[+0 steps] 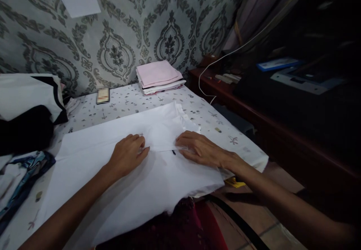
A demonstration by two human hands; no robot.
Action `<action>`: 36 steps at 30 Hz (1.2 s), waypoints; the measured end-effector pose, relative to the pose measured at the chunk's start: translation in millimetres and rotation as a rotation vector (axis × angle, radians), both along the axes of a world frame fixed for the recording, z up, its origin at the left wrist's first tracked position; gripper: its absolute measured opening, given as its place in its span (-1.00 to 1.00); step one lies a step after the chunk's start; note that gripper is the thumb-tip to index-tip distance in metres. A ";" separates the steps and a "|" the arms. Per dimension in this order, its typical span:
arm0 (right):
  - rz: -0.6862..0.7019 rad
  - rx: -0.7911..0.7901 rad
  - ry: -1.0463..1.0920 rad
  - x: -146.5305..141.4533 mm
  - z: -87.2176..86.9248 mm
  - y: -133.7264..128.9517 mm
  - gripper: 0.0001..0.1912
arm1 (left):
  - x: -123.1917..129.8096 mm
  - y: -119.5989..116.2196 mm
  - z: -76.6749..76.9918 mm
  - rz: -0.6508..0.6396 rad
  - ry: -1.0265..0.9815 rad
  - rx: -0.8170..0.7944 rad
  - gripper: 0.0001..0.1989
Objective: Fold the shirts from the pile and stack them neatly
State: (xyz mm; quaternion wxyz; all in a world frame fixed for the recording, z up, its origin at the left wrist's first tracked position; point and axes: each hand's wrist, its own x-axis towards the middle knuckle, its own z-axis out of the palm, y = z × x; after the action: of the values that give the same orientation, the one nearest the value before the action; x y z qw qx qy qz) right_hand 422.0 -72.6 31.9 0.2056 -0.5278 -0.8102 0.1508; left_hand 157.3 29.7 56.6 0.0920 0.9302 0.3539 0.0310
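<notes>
Plainly, the white cloth (pixel 158 171) lies beneath both hands, its long axis running roughly from eight to two o'clock. The left hand (pixel 129 153) curls beside a fold (pixel 163 151); whether it pinches cloth, I cannot tell. That fold runs toward three o'clock, to the right hand (pixel 196 148), fingers extended, grip likewise unclear; the gathered edge (pixel 183 118) lies nearer this one, at its eleven.
</notes>
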 end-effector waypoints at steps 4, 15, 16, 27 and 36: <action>-0.138 0.069 0.035 -12.5 6.5 24.8 -0.61 | 21.1 11.5 -3.8 -0.003 -0.206 0.081 -0.74; -0.360 0.104 -0.335 -23.2 -60.4 78.3 -0.34 | 53.8 28.6 -68.2 -0.057 0.028 0.066 -0.24; -0.357 0.111 -0.341 -21.2 -61.3 77.4 -0.34 | 52.7 27.9 -67.0 -0.047 0.026 0.060 -0.23; -0.361 0.118 -0.365 -7.4 -69.7 78.4 -0.30 | -52.5 45.4 -47.6 0.255 0.150 -0.051 -0.19; -0.355 0.100 -0.225 -10.7 -61.8 77.6 -0.32 | -187.1 100.7 -36.9 0.672 0.230 -0.024 -0.26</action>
State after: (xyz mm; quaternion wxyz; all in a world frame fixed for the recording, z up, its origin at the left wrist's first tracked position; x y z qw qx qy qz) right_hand 411.4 5.0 -29.9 0.1630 -0.6647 -0.7290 0.0121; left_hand -29.9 130.4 19.8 0.0472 0.7581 0.6486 -0.0494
